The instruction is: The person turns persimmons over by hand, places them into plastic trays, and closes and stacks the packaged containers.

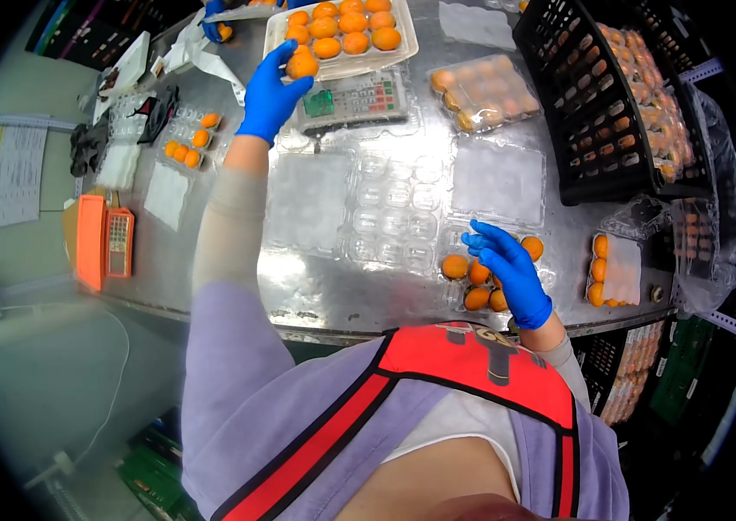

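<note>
My left hand [269, 94], in a blue glove, is at the near left corner of a white tray [410, 43] filled with round orange fruits. Its thumb and fingers close around one orange fruit [302, 64] at the tray's edge. The tray rests on or just over a digital scale [359, 100]. My right hand [511, 271], also gloved, is held with fingers apart above a clear plastic punnet holding several orange fruits [477, 299]. The hand hides part of that punnet. Whether its fingers touch any fruit I cannot tell.
Empty clear clamshells [394, 204] and white pads [498, 182] lie mid-table. A packed clamshell [483, 91] sits near a black crate [559, 95] at right. A part-filled punnet [187, 143] and an orange device [90, 243] stand left. Another person's gloved hand [213, 22] is at far left.
</note>
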`<state>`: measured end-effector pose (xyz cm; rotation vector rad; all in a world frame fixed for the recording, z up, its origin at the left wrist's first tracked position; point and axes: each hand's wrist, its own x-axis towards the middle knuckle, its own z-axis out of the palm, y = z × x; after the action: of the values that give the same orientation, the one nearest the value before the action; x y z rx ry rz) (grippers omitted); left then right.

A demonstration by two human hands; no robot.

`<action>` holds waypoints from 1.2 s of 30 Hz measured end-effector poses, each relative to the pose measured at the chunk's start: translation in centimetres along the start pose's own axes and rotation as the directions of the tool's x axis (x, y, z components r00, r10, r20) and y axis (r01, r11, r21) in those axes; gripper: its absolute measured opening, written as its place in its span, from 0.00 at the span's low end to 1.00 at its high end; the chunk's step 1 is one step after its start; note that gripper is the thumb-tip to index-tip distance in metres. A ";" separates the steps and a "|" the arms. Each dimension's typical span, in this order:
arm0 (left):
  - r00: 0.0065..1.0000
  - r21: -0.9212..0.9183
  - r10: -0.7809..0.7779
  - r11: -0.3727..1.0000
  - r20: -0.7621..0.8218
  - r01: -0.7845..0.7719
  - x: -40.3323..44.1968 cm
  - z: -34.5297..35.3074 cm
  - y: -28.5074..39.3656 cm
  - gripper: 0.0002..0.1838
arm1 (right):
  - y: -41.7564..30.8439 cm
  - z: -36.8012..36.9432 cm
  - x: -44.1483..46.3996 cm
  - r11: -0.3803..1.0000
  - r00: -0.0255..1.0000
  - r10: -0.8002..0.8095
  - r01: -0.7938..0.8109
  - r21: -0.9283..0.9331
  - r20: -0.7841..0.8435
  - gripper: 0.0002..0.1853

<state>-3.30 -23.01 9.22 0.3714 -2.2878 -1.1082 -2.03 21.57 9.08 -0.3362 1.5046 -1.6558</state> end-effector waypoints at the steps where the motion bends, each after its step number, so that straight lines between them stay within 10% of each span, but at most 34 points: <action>1: 0.998 0.054 0.045 0.997 0.036 -0.047 1.1 0.2 -0.5 0.35 | 0.1 0.0 0.0 1.000 1.000 0.005 -0.005 0.003 0.008 0.24; 6: 0.959 0.481 -0.110 0.876 0.261 -0.031 4.9 1.5 0.5 0.34 | 0.2 -0.4 -0.1 1.000 1.000 0.007 -0.007 0.011 0.007 0.24; 12: 0.910 0.405 -0.152 0.914 0.385 -0.019 6.7 1.6 -1.3 0.34 | 0.7 -0.9 -0.4 0.999 0.999 0.031 -0.031 0.008 -0.015 0.24; 17: 0.933 0.272 -0.220 0.952 0.286 0.141 8.4 1.3 -2.5 0.32 | 0.8 -1.0 0.1 0.997 0.998 0.061 -0.061 0.054 0.006 0.23; 26: 0.843 0.834 -0.526 0.511 0.112 0.207 10.6 5.2 4.0 0.41 | 0.9 -0.9 0.2 0.998 0.998 0.066 -0.066 0.006 0.005 0.24; 36: 0.876 0.859 -0.476 0.478 0.076 0.185 10.9 6.2 2.1 0.39 | 1.0 -1.0 -0.4 0.998 0.998 0.058 -0.058 0.034 -0.001 0.24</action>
<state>-15.68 -22.93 11.82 1.1401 -3.0101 -0.0751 -2.07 22.64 8.10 -0.2700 1.4721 -1.6343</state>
